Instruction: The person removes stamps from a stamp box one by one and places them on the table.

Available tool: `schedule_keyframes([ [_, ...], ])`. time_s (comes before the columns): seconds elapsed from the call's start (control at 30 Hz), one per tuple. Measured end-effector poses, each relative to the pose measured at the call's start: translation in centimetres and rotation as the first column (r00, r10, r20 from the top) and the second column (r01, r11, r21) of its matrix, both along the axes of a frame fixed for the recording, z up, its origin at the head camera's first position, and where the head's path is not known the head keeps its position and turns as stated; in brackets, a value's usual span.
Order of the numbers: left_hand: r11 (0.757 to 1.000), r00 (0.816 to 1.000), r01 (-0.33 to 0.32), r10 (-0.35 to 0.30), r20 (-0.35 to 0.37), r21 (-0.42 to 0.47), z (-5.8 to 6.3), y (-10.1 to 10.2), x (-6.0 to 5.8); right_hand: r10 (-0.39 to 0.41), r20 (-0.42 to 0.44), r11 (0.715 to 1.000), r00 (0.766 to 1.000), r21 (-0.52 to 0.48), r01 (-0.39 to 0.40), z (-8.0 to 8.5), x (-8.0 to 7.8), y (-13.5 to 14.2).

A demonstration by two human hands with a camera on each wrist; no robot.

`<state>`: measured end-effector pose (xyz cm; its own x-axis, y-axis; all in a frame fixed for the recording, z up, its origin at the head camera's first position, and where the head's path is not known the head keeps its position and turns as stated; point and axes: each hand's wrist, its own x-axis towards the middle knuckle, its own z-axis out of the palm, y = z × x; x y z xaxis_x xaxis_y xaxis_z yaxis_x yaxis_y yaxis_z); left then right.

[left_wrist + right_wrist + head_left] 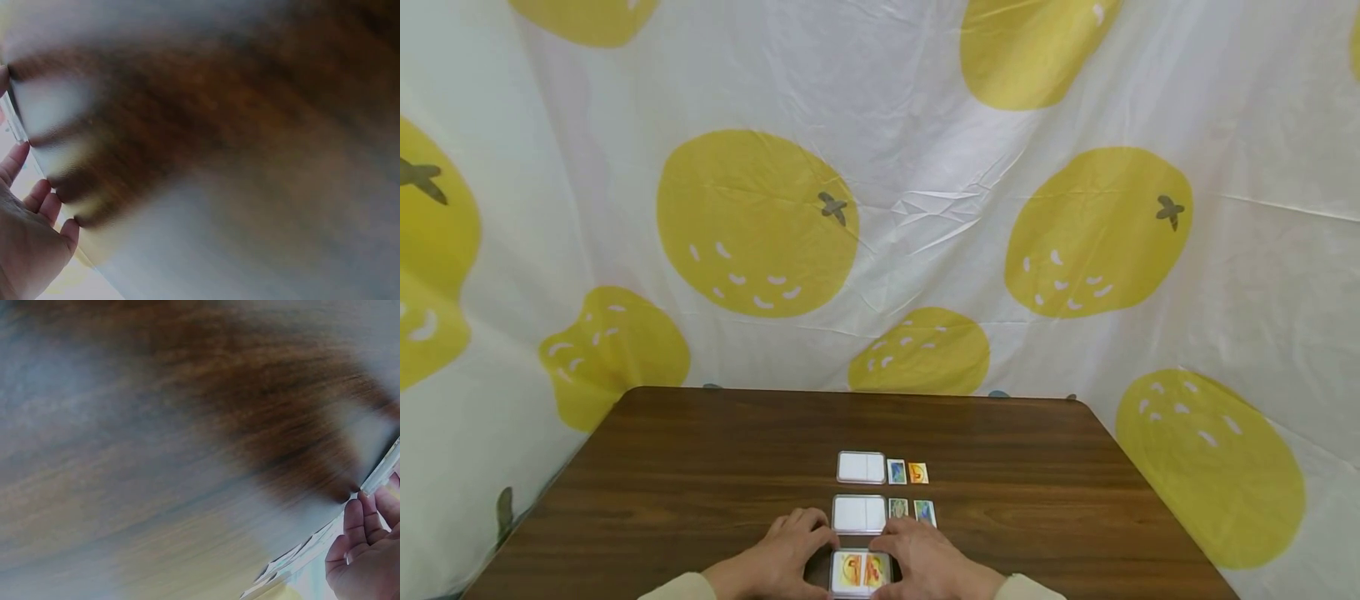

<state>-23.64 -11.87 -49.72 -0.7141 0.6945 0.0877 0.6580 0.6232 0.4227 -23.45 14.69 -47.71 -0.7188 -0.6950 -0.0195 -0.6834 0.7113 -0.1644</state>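
A flat clear-edged case lies near the front of the table, with two small orange-and-yellow picture cards side by side in it. My left hand holds its left side, thumb at the near corner and index finger at the far one. Across from it, my right hand holds the right side in the same way. In the left wrist view the case edge shows between thumb and index finger, and the other fingertips rest on the table. The right wrist view shows the case edge at the fingertips.
Two more clear cases with white inserts, a middle one and a far one, lie beyond the hands. Beside them are small picture cards, two per row. The brown wooden table meets a fruit-printed curtain.
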Motion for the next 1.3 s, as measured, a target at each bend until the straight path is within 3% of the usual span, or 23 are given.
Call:
schedule_keyframes([
  [0.23, 1.000, 1.000, 0.005, -0.006, -0.029, -0.006, 0.08, -0.03, 0.14, -0.016, 0.008, 1.000, 1.000, 0.009, 0.016, -0.02, 0.06, -0.03],
  [0.6, 1.000, 1.000, -0.020, 0.020, 0.021, -0.007, 0.01, 0.17, 0.13, 0.022, 0.015, 0.999, 1.000, -0.036, -0.021, -0.11, 0.05, 0.18],
  [1.3, 0.999, 0.999, -0.033, 0.033, -0.002, -0.013, 0.41, 0.36, 0.32, 0.050, 0.039, 0.995, 0.998, -0.083, -0.046, 0.29, -0.20, 0.31],
])
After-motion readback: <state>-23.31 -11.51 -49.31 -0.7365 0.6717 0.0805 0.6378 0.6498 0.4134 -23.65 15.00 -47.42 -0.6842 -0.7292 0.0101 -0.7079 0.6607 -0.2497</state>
